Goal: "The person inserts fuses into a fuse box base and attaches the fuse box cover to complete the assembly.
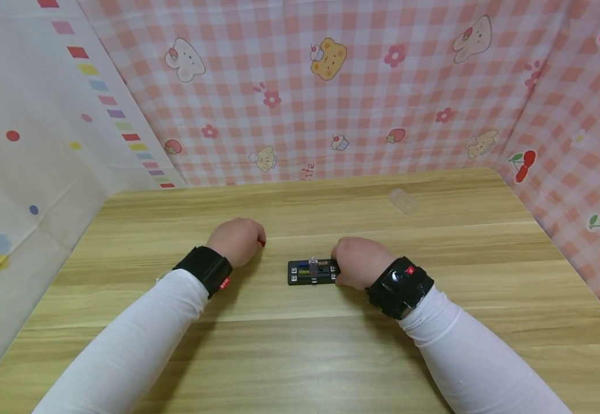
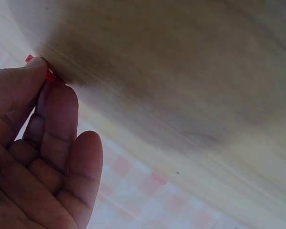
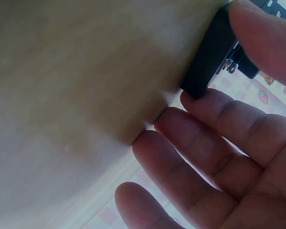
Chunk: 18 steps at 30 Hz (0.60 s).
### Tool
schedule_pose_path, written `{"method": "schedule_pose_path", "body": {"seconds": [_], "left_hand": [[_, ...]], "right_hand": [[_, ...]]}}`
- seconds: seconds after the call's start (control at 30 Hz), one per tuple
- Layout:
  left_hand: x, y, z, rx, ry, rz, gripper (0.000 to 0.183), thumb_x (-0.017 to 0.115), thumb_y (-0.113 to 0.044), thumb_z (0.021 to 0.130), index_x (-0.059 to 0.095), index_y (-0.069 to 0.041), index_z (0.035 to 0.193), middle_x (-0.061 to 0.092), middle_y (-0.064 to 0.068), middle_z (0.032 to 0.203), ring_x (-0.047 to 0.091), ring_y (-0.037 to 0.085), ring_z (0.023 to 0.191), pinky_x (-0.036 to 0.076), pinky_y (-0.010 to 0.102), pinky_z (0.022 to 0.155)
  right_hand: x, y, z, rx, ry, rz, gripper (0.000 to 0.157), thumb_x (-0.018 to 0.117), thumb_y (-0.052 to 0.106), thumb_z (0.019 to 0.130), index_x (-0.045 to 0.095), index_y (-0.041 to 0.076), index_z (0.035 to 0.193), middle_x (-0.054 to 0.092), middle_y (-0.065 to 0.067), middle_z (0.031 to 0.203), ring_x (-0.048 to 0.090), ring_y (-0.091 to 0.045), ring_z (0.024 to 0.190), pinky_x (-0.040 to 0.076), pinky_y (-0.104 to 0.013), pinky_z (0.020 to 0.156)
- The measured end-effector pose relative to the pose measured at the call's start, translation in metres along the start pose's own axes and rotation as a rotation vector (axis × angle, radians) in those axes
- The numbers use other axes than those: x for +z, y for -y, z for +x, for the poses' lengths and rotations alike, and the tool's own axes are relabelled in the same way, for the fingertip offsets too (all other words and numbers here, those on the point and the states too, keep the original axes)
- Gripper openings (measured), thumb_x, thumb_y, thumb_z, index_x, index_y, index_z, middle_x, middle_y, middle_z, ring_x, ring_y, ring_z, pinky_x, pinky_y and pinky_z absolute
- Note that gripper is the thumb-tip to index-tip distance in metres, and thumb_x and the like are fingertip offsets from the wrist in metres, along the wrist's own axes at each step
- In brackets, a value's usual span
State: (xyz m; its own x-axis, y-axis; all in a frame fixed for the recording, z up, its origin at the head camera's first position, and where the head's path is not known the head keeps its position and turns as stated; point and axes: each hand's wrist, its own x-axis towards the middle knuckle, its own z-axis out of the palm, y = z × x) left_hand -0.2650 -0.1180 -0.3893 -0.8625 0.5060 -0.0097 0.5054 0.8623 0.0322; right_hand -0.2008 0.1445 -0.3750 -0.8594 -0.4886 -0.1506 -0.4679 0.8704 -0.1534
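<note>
My left hand (image 1: pixel 239 240) pinches a small red piece (image 2: pixel 50 75) between thumb and forefinger; in the head view only a red tip of it shows, and its kind cannot be told. A small black rectangular base (image 1: pixel 305 280) lies on the table, bearing square metal terminals and a clear bulb-like part (image 1: pixel 313 261) upright at its middle. At the base's right end, my right hand (image 1: pixel 363 263) holds it with thumb and forefinger. The other right fingers touch or hover at the tabletop in the right wrist view. That hand hides the base's right edge.
Behind the right hand, a clear plastic piece (image 1: pixel 404 201) lies on the wooden table (image 1: pixel 300 356). Pink checked cloth (image 1: pixel 362 103) hangs along the table's back and right side. A pale patterned cloth (image 1: pixel 35 172) hangs at the left.
</note>
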Motion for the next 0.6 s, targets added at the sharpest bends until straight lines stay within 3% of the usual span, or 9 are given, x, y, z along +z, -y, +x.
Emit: {"method": "schedule_pose_path", "body": {"seconds": [0.43,0.6], "left_hand": [[-0.0022,-0.0015,-0.0023,-0.023,0.008,0.008,0.013,0.059,-0.014,0.088,0.072,-0.014,0.092,0.068,0.003,0.093,0.058,0.018,0.086,0.050,0.038,0.078],[-0.0027,-0.0019,-0.0025,-0.062,0.011,-0.008,0.016,0.056,-0.015,0.091,0.072,-0.013,0.094,0.068,0.003,0.096,0.058,0.018,0.086,0.050,0.039,0.078]], "right_hand": [[0.0003,0.0001,0.0002,0.005,0.003,0.004,0.016,0.078,0.020,0.071,0.068,0.013,0.080,0.058,0.004,0.070,0.050,-0.013,0.058,0.042,-0.028,0.054],[0.0011,-0.0004,0.0004,0.004,0.004,0.010,0.016,0.078,0.021,0.071,0.067,0.013,0.079,0.058,0.005,0.070,0.050,-0.013,0.058,0.042,-0.028,0.054]]}}
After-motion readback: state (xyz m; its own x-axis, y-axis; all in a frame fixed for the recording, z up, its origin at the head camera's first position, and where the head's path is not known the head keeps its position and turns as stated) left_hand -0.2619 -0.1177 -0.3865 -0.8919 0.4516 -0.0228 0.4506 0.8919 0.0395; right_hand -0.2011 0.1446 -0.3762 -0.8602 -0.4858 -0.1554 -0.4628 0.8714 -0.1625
